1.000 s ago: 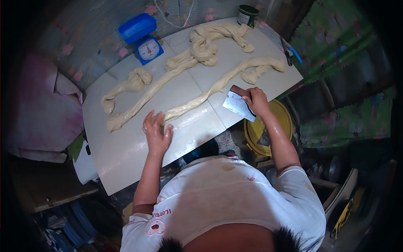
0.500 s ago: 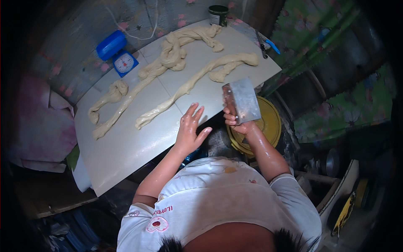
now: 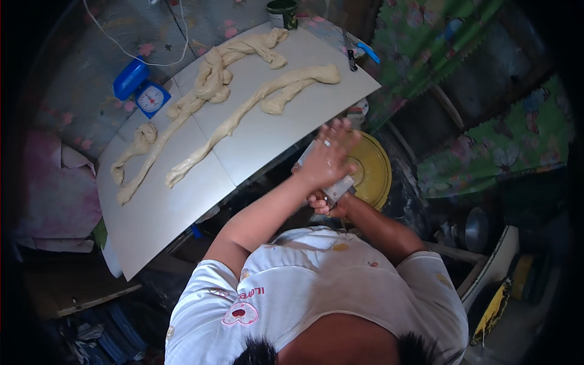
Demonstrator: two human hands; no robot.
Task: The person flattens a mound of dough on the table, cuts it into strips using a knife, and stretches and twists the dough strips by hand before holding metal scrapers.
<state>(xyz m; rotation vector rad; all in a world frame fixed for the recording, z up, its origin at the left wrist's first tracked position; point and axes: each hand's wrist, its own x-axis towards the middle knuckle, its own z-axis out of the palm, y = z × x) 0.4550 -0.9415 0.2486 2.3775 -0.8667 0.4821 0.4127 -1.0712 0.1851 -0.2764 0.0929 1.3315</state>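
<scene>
My right hand (image 3: 328,205) grips a metal dough scraper (image 3: 340,188) in front of my body, below the table's near edge. Across the scraper lies my left hand (image 3: 331,159), flat with its fingers stretched out and slightly blurred; it hides most of the blade. Whether the left palm presses on the metal I cannot tell. On the pale table, a long strip of dough (image 3: 234,121) runs diagonally nearest me. Behind it stretches a longer, twisted mass of dough (image 3: 210,82), with a smaller dough piece (image 3: 143,140) at the left.
A blue kitchen scale (image 3: 152,99) stands against the wall. At the far corner of the table (image 3: 173,213) are a dark green tub (image 3: 282,14), a knife (image 3: 351,58) and a blue-handled tool (image 3: 368,53). A round yellow lid (image 3: 372,170) sits beyond my right hand, by a green curtain (image 3: 505,146).
My left hand has swung right, from beside the table edge onto the scraper. The right hand has lowered and tilted the scraper toward me. The view has shifted slightly right.
</scene>
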